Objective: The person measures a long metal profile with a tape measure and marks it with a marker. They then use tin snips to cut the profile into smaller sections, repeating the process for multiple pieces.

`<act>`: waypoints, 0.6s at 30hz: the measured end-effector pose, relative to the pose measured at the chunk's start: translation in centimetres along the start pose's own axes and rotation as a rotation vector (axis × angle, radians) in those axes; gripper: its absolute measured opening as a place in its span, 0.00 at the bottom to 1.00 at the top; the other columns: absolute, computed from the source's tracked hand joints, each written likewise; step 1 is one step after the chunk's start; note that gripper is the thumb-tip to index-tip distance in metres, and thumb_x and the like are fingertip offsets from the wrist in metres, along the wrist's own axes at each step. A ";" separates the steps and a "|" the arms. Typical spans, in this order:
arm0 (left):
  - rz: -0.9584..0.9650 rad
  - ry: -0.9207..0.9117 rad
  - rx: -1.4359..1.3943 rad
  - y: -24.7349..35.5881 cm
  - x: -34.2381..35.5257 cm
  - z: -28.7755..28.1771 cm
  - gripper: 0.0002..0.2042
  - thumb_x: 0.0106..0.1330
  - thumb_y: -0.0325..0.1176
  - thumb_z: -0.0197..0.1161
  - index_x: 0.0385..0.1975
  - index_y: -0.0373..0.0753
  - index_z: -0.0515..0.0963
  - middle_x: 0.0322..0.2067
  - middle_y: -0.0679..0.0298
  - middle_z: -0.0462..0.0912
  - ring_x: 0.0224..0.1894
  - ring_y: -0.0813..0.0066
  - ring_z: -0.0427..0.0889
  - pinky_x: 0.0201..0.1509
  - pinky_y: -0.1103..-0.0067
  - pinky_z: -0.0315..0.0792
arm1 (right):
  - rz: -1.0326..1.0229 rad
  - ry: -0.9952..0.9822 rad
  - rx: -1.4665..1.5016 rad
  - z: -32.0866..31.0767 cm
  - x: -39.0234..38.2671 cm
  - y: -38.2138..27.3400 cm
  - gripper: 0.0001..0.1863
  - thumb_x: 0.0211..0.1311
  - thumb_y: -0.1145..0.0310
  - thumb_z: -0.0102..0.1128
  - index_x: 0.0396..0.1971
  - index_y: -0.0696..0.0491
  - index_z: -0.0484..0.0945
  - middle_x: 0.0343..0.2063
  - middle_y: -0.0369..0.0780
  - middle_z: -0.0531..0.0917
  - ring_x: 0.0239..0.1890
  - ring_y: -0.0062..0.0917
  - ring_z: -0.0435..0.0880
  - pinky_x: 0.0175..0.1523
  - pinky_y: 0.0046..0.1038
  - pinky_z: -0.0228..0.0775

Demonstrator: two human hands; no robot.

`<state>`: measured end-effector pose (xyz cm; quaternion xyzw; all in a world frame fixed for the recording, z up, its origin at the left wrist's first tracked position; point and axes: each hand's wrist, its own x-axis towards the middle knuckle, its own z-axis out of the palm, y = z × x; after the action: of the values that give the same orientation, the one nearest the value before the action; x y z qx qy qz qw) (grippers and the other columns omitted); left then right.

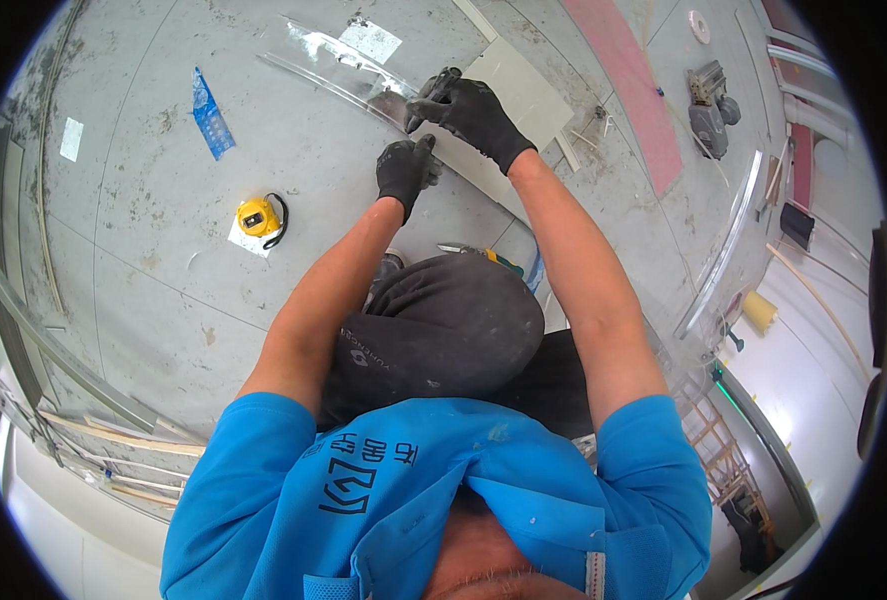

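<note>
A long clear plastic strip [348,88] with a raised edge extends from my hands toward the far left, above the grey floor. My gloved right hand [468,112] is closed at its near end, fingers bent and thumb pressed in. Just below and left of it, my gloved left hand [403,172] has its fingers curled close to the strip's end; whatever lies in them is hidden. Under and beyond the right hand lies a beige board [523,85]. By my knee rests a cutting hand tool [493,257] with green and yellow handles.
A yellow tape measure [257,216] sits to the left, with a torn blue plastic piece [209,115] beyond it. A pink strip [628,85] runs along the floor at right, near a grey power tool [709,112] and a white roll [699,27]. Another clear strip [728,240] lies farther right.
</note>
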<state>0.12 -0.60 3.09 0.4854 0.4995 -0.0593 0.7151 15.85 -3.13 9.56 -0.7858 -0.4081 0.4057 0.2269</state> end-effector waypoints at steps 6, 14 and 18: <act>-0.009 0.010 -0.050 0.3 -0.4 0.2 0.22 0.71 0.48 0.55 0.22 0.35 0.80 0.18 0.60 0.83 0.16 0.73 0.82 0.22 0.78 0.75 | 0.000 0.048 -0.151 1.3 0.5 0.7 0.18 0.61 0.46 0.61 0.29 0.47 0.85 0.21 0.36 0.79 0.26 0.25 0.77 0.37 0.28 0.69; -0.006 -0.006 -0.032 -0.2 0.1 0.1 0.22 0.71 0.48 0.55 0.22 0.35 0.80 0.18 0.61 0.84 0.16 0.74 0.82 0.23 0.78 0.75 | -0.112 0.026 -0.284 0.9 0.5 -0.4 0.27 0.57 0.39 0.61 0.29 0.51 0.82 0.25 0.43 0.82 0.33 0.37 0.82 0.43 0.35 0.73; -0.006 0.009 -0.009 -0.5 0.3 0.1 0.22 0.70 0.47 0.56 0.23 0.34 0.81 0.18 0.60 0.84 0.17 0.74 0.82 0.24 0.77 0.76 | -0.046 -0.060 -0.376 0.4 0.5 -2.8 0.24 0.54 0.39 0.60 0.31 0.48 0.80 0.31 0.41 0.85 0.39 0.37 0.84 0.46 0.37 0.73</act>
<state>0.07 -0.84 2.49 0.4809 0.5044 -0.0571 0.7149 14.35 -1.10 11.04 -0.7924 -0.5012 0.3401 0.0732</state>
